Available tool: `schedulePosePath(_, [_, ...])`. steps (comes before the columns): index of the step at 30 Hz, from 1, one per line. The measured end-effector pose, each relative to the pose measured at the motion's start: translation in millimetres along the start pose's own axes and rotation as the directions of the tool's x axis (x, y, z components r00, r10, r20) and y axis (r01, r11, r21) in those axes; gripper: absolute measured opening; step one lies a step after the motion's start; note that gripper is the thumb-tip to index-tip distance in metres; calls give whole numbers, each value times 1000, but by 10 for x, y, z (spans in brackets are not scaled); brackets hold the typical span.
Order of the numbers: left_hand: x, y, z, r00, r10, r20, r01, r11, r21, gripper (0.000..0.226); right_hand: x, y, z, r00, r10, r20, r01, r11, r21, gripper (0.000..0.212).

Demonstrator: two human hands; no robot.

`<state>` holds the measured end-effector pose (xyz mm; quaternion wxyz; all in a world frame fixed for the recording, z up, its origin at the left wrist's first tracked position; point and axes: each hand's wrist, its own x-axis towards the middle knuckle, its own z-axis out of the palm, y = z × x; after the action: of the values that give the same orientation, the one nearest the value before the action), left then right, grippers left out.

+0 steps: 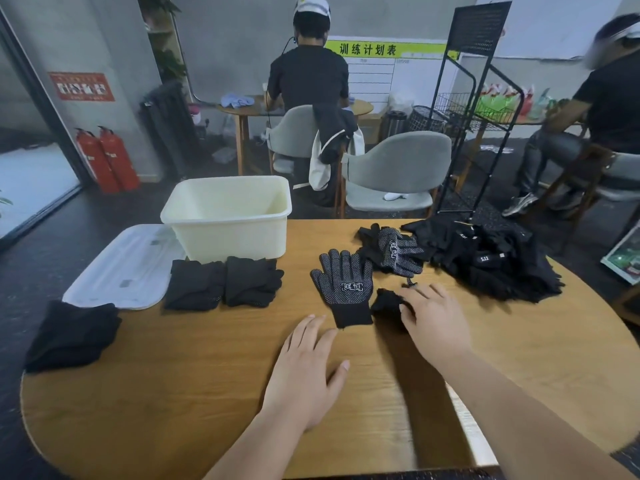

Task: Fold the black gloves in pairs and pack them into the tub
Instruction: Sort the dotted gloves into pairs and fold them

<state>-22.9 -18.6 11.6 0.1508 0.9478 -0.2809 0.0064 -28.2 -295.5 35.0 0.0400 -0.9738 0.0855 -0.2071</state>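
left hand (304, 368) lies flat on table (173, 393), fingers straight, holding nothing, tips just short of the dotted glove (344, 282), which lies palm-up and spread. right hand (433, 320) pinches a bunched glove (388, 303) beside its cuff. near edge bare. folded pairs (221, 284) touch the open tub (228, 216); pile (485, 265) far right.

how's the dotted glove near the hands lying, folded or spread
Spread: the dotted glove lies flat on the table, fingers fanned out, cuff straight, nothing doubled over.
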Motion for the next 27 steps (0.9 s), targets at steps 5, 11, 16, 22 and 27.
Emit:
schedulePosePath(5, [7, -2, 8, 1000, -1, -4, 1, 1000, -16, 62, 174, -148, -44, 951, 1, 310, 43, 990, -136, 36])
schedulePosePath(11, [10, -5, 11, 1000, 2, -3, -2, 1000, -23, 62, 196, -200, -127, 879, 73, 472, 44, 972, -232, 30])
schedulePosePath(16, [5, -26, 17, 1000, 16, -27, -17, 999, -36, 60, 19, -194, -211, 937, 44, 347, 22, 983, -184, 14])
schedulePosePath(22, [-70, -62, -39, 989, 38, -145, -49, 996, -73, 53, 84, -412, -797, 959, 22, 283, -121, 934, 337, 14])
schedulePosePath(27, [-229, -265, -80, 956, -171, -238, 141, 981, -135, 44, 263, -683, -1202, 962, -22, 274, -137, 824, 549, 17])
